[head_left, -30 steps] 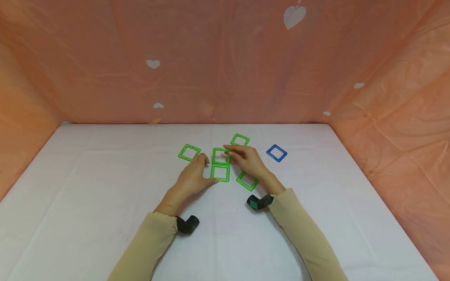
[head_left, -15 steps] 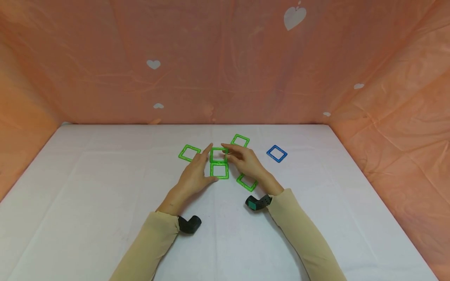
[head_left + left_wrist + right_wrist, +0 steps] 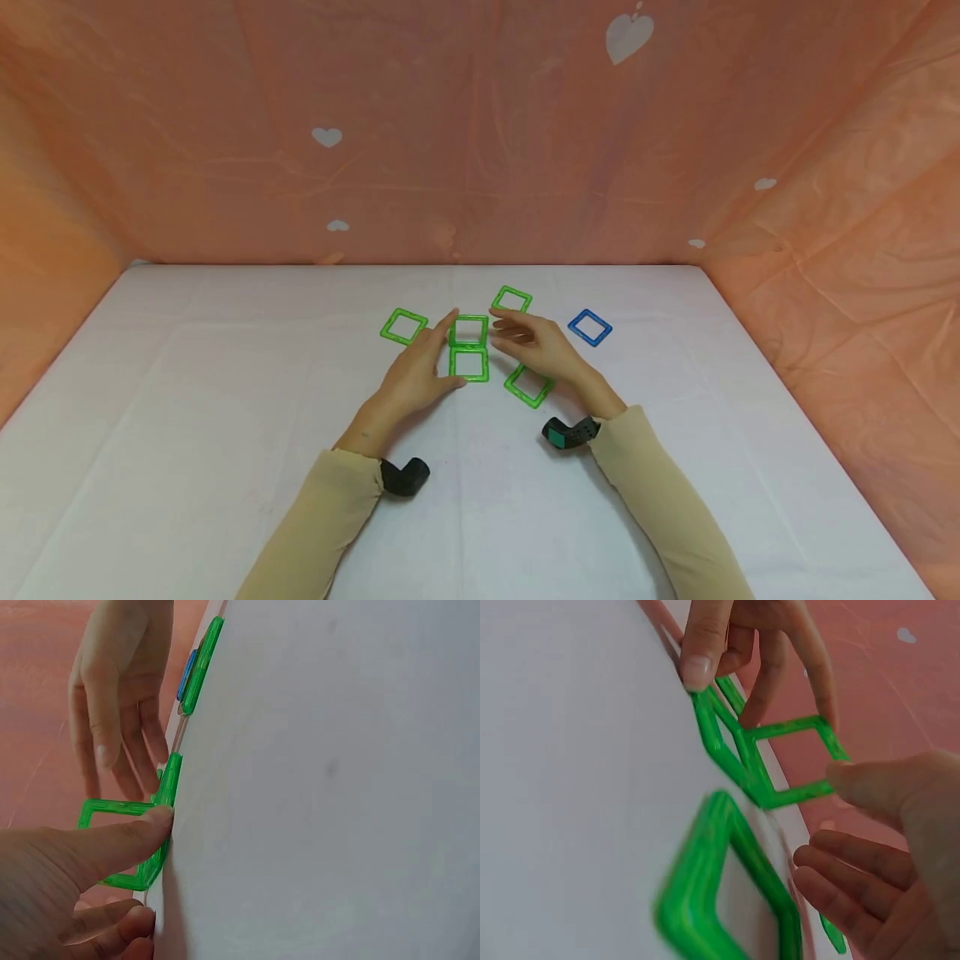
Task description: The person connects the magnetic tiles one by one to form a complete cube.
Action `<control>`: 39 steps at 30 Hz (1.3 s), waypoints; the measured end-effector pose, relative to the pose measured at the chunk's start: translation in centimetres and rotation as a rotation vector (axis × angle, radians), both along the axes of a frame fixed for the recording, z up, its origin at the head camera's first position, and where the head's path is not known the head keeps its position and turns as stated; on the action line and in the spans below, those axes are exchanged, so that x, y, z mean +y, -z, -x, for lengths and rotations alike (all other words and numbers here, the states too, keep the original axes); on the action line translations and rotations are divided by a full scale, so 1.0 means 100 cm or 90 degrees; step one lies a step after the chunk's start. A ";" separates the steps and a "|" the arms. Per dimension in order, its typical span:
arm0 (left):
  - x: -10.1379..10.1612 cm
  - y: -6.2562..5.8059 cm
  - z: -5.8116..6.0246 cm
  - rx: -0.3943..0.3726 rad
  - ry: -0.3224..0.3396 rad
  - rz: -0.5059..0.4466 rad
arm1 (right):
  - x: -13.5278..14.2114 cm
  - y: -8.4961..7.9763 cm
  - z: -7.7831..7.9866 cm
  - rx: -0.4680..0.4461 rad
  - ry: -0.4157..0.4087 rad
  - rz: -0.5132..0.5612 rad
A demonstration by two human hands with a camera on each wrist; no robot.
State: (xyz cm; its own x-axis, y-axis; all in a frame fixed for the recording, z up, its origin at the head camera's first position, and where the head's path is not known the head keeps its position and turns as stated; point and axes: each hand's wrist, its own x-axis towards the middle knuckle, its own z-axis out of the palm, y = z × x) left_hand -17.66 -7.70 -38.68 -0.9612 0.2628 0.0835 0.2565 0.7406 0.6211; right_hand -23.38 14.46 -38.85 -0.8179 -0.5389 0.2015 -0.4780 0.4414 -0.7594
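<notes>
Two green square magnetic tiles are joined at an edge: the near tile [image 3: 486,365] lies on the white table, and the far tile [image 3: 486,332] stands up from it. My left hand [image 3: 408,372] holds the pair from the left. Its thumb presses the flat tile's near edge, and its index finger reaches the upright tile's upper left corner. To the right is my right hand [image 3: 546,347], fingers loosely bent and holding nothing. In the right wrist view its thumb [image 3: 862,784] overlaps the upright tile's [image 3: 795,796] edge; whether they touch I cannot tell.
Loose green tiles lie at the left [image 3: 394,339], at the back [image 3: 517,292] and under the right wrist [image 3: 520,396]. A blue tile [image 3: 581,336] lies farther right. Orange cloth [image 3: 480,167] hangs behind the table's back edge.
The far tile has been tilted up to stand on the near one. My right hand has let go of it and drawn back to the right. My left index finger has extended to its corner.
</notes>
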 end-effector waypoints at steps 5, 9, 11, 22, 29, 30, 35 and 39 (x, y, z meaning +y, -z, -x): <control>-0.001 -0.001 0.000 -0.007 -0.004 0.002 | 0.010 0.001 -0.003 0.005 0.007 -0.032; 0.000 -0.002 -0.001 -0.014 -0.008 0.004 | 0.017 0.002 -0.007 0.012 0.010 -0.040; 0.000 -0.002 -0.001 -0.013 -0.009 0.004 | 0.020 0.002 -0.008 0.011 0.009 -0.043; 0.000 0.000 -0.001 -0.013 -0.012 0.005 | 0.041 0.005 -0.016 0.011 -0.067 -0.089; 0.000 0.000 0.000 -0.005 -0.009 0.001 | 0.045 0.005 -0.017 -0.006 -0.074 -0.103; 0.000 0.000 0.000 -0.007 -0.010 0.001 | 0.045 0.005 -0.017 -0.006 -0.077 -0.103; 0.000 0.000 -0.001 -0.011 -0.011 -0.001 | 0.047 0.004 -0.018 -0.006 -0.104 -0.117; -0.001 0.000 -0.001 -0.009 -0.006 -0.002 | 0.051 0.001 -0.020 -0.047 -0.140 -0.141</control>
State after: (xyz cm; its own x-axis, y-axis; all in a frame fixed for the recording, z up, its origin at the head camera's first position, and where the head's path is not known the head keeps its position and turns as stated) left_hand -17.59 -7.76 -38.69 -0.9649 0.2529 0.0712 0.2405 0.7413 0.6266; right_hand -21.37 19.56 -38.92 -0.6848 -0.7287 0.0034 -0.5273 0.4923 -0.6926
